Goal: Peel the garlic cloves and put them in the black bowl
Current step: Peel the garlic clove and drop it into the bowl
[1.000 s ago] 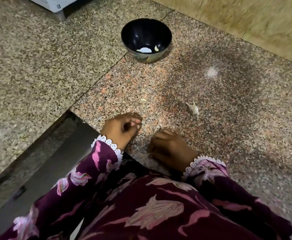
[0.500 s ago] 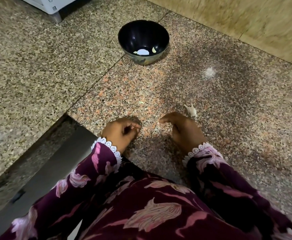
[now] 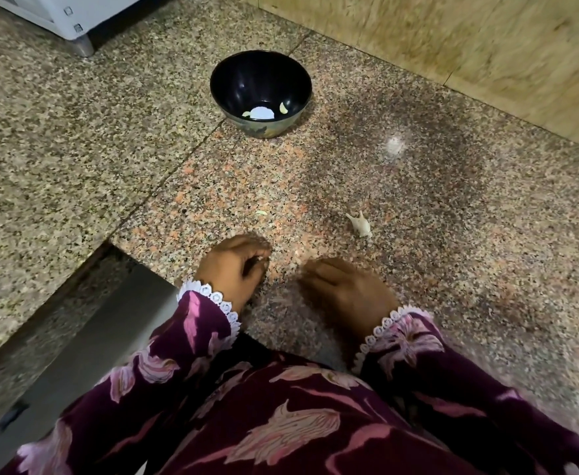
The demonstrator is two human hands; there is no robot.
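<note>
Pulling back toward her body, the right hand leaves the garlic scrap it reached for half a second ago; it now rests near the counter edge, fingers loosely curled, holding nothing I can see. The left hand stays put, fingers curled over something too hidden to name. So the next clove isn't picked up yet, I'd say. Counting: one black bowl well beyond the hands, two peeled cloves inside it, one scrap on the granite counter, one small fleck.
</note>
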